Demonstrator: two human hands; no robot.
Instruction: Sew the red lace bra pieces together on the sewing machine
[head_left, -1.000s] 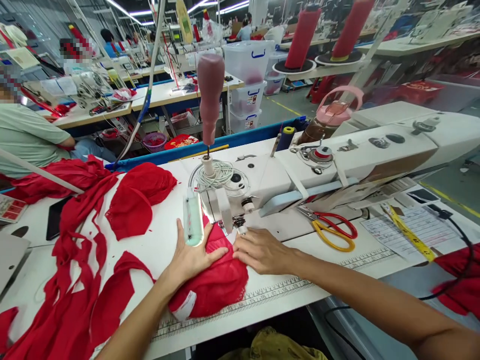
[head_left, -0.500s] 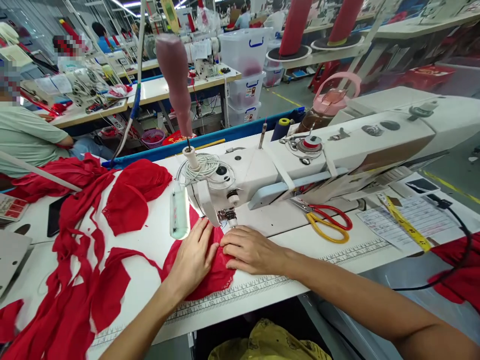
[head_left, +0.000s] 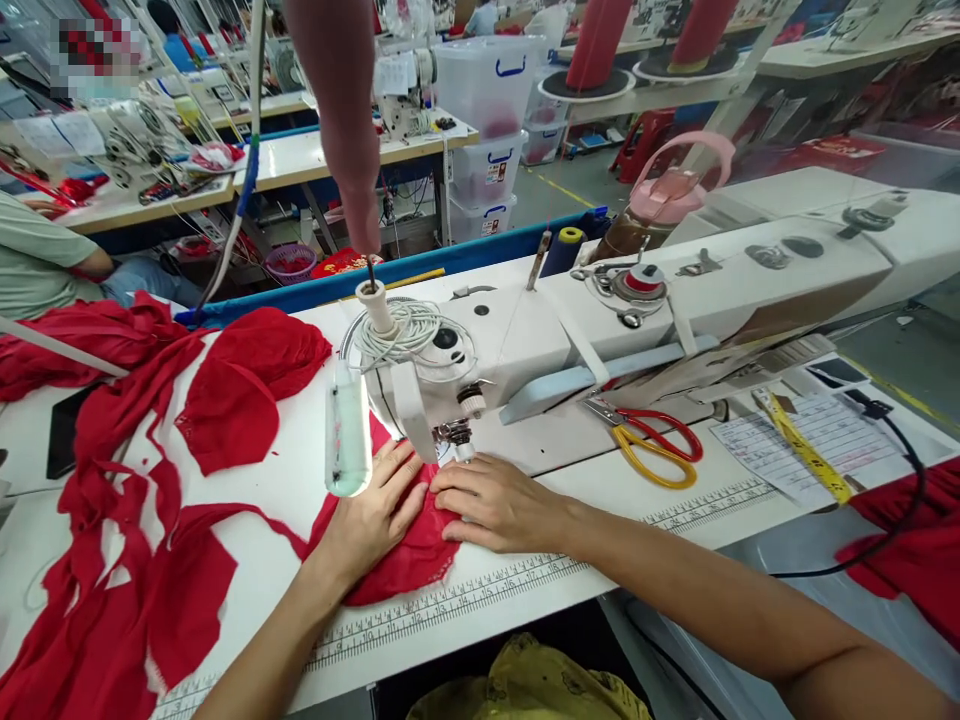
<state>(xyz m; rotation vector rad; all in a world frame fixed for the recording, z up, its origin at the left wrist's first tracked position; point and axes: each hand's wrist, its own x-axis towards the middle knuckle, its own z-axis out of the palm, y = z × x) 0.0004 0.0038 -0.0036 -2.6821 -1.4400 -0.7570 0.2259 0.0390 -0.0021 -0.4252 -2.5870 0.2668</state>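
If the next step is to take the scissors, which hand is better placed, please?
Right, I think. The right hand is nearer the scissors, which lie on its side; the left hand is farther. Both hands rest on the red cloth.

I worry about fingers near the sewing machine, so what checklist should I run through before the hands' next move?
1. Left hand spread on the red cloth: ok.
2. Right hand resting on that cloth: ok.
3. Fingertips well away from the machine head: not ok, both hands reach close to it.
4. Scissors apart from the cloth: ok, they lie to the right.
5. Needle raised: cannot tell, too small to make out.
6. Cloth separate from the loose red piece at left: cannot tell, its strip reaches the cloth.
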